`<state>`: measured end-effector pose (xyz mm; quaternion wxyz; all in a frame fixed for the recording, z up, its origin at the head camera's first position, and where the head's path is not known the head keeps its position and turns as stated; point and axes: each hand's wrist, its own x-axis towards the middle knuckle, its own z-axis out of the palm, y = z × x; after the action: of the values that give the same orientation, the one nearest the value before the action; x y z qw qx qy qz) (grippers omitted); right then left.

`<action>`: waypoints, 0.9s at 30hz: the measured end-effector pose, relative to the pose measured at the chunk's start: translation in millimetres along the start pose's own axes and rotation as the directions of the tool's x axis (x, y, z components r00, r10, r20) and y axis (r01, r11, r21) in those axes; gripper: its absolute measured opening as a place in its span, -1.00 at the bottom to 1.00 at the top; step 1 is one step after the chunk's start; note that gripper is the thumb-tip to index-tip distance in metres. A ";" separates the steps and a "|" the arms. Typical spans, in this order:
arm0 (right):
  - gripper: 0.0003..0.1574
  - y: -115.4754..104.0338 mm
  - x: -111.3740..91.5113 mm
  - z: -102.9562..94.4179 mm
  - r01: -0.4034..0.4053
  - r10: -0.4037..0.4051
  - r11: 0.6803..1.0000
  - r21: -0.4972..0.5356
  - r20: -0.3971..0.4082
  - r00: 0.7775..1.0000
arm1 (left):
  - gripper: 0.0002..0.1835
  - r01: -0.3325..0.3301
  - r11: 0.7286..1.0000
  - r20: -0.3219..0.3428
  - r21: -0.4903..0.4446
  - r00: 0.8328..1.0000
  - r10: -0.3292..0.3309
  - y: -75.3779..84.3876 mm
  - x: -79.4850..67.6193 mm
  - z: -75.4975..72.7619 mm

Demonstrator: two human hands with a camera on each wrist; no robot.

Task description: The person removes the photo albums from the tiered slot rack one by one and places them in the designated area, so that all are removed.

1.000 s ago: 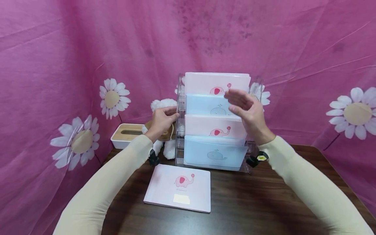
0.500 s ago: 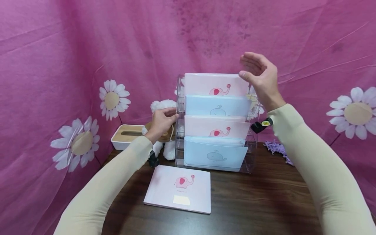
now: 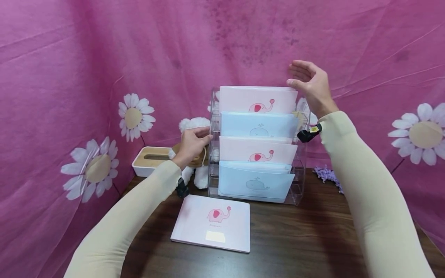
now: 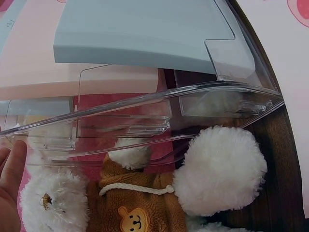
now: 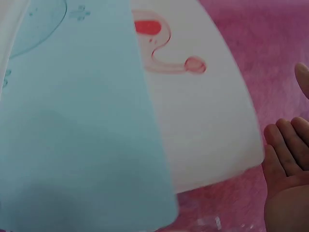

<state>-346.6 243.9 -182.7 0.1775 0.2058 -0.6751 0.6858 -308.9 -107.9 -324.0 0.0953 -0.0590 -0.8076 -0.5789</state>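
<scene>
A clear acrylic rack [image 3: 213, 173] stands on the table with thin pink and blue booklets in its tiers. Pink elephant booklets [image 3: 240, 98] alternate with blue whale booklets [image 3: 234, 183] from top to bottom. My left hand [image 3: 190, 144] reaches to the rack's left side, its fingertips at the clear edge; in the left wrist view its fingers [image 4: 13, 166] look straight beside that edge. My right hand [image 3: 314, 85] is raised at the top right corner of the upper pink booklet, fingers extended, holding nothing. Another pink elephant booklet [image 3: 194, 227] lies flat in front of the rack.
Left of the rack sits a white plush toy [image 4: 219, 169] in a brown outfit, partly behind my left hand. A white box with a wooden slotted lid [image 3: 142, 170] stands further left. Purple shreds [image 3: 326, 175] lie right of the rack. Pink floral cloth [image 3: 167, 58] hangs behind.
My right hand has risen and moved right, from in front of the booklets to beside the top corner, slowing in the last half second. My left hand stays at the rack's side.
</scene>
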 end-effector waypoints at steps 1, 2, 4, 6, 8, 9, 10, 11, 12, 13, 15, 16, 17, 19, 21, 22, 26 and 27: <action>-0.20 2.5 0.1 -2.2 -0.008 0.008 1.000 -0.001 0.001 1.000 | -0.59 -0.001 1.000 0.001 -0.001 1.000 0.001 0.0 -0.1 0.6; -0.20 5.0 0.0 -4.1 -0.016 0.016 1.000 -0.001 0.004 1.000 | -0.59 -0.001 1.000 0.004 -0.002 1.000 0.001 0.2 -0.3 1.0; -0.18 9.4 -1.0 -6.9 -0.032 0.032 0.999 0.002 0.016 0.999 | -0.59 0.001 1.000 0.007 -0.001 1.000 -0.001 0.2 -0.6 1.6; -0.17 13.5 -1.6 -8.6 -0.050 0.049 0.999 0.017 0.032 0.998 | -0.59 0.002 1.000 0.009 -0.002 1.000 -0.002 0.3 -0.7 1.7; -0.16 17.3 -2.1 -8.8 -0.061 0.061 0.998 0.015 0.047 0.997 | -0.59 0.003 1.000 0.008 0.000 1.000 -0.003 0.9 -0.7 1.3; -0.17 19.4 -2.2 -8.4 -0.065 0.064 0.998 0.009 0.051 0.997 | -0.59 0.003 1.000 0.007 0.001 1.000 -0.003 0.9 -0.6 1.0; -0.17 21.5 -2.3 -7.8 -0.068 0.068 0.998 -0.004 0.056 0.996 | -0.59 0.003 1.000 0.006 -0.001 1.000 -0.003 0.9 -0.3 0.9; -0.18 23.6 -2.4 -7.5 -0.075 0.076 0.997 -0.030 0.059 0.995 | -0.59 0.003 1.000 0.005 -0.003 1.000 -0.003 0.9 -0.1 0.8; -0.18 25.9 -2.5 -7.1 -0.085 0.089 0.994 -0.068 0.061 0.994 | -0.59 0.006 1.000 0.006 -0.001 1.000 -0.006 0.5 0.1 0.7; -0.19 28.0 -3.0 -6.4 -0.092 0.098 0.991 -0.093 0.064 0.993 | -0.58 0.005 1.000 0.007 -0.004 1.000 -0.005 0.1 0.0 0.8; -0.21 31.3 -3.9 -5.0 -0.113 0.124 0.982 -0.153 0.068 0.990 | -0.59 0.004 1.000 0.006 -0.004 1.000 -0.004 -0.7 -0.3 1.0; -0.21 32.5 -4.3 -4.4 -0.124 0.138 0.977 -0.176 0.070 0.988 | -0.59 0.005 1.000 0.005 -0.005 1.000 -0.005 -1.0 -0.4 1.2; -0.21 33.5 -4.5 -4.0 -0.135 0.151 0.971 -0.198 0.068 0.986 | -0.59 0.005 1.000 0.006 -0.004 1.000 -0.005 -1.1 -0.6 1.4; -0.24 34.7 -5.4 -2.8 -0.153 0.169 0.964 -0.216 0.056 0.984 | -0.59 0.007 1.000 0.002 -0.003 1.000 -0.007 -0.8 -0.9 1.8; -0.27 35.7 -5.9 -2.3 -0.172 0.186 0.955 -0.243 0.033 0.982 | -0.59 0.010 1.000 0.002 0.004 1.000 -0.010 0.0 -0.4 2.1; -0.28 36.2 -6.3 -2.1 -0.182 0.194 0.950 -0.253 0.022 0.981 | -0.59 0.011 1.000 0.002 0.004 1.000 -0.011 0.2 -0.1 2.3; -0.36 39.6 -7.3 -0.7 -0.215 0.217 0.939 -0.269 -0.022 0.976 | -0.59 0.012 1.000 0.005 -0.001 1.000 -0.012 1.9 -0.1 2.4; -0.39 40.4 -7.1 0.0 -0.217 0.217 0.938 -0.271 -0.029 0.976 | -0.59 0.014 1.000 0.006 -0.003 1.000 -0.014 2.1 -0.4 2.5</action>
<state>-361.6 243.1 -220.9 0.1271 0.1041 -0.7817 0.6016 -308.3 -104.9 -322.9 0.0886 -0.0551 -0.8074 -0.5807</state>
